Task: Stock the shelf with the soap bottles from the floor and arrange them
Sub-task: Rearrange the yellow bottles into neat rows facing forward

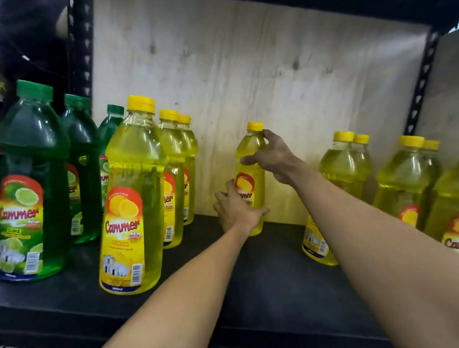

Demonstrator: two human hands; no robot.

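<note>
A yellow lemon soap bottle (250, 173) stands upright at the back middle of the black shelf (282, 289). My right hand (273, 156) wraps its shoulder just under the yellow cap. My left hand (235, 209) holds its lower body near the base. To the left stands a row of three yellow bottles (134, 199) running front to back, and beside that a row of three green lime bottles (31, 184). Several more yellow bottles (405, 178) stand in rows on the right.
A pale plywood back panel (246, 64) closes the shelf behind the bottles. Black slotted uprights (83, 41) frame both sides. A person in dark clothing (31, 17) is at the upper left, beyond the shelf. Bare shelf board lies between the left and right rows.
</note>
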